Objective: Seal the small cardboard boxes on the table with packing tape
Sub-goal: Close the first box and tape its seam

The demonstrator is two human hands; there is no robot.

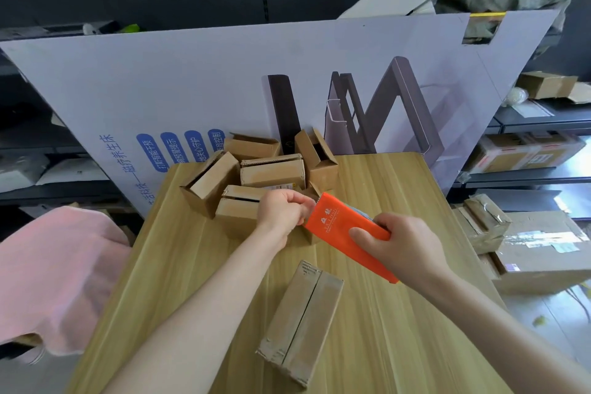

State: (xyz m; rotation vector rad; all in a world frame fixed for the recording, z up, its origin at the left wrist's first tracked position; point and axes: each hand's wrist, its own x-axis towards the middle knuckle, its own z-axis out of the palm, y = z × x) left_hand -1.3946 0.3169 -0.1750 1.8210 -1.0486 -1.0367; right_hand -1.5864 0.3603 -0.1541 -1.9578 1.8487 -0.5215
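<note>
Right hand (406, 246) grips orange dispenser (339, 227); left hand (284, 211) pinches its toothed end. Box (300, 323) on tabletop (192, 265), near side of dispenser.

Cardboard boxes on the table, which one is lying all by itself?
The long flat box nearest the viewer; the other boxes crowd together at the far end.

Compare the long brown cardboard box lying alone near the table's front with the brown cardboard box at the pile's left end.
The long brown cardboard box has flaps meeting in a seam; the pile's left-end cardboard box shows a dark gap between flaps. The long box lies alone; the left-end box touches neighbours. Both are plain cardboard.
</note>
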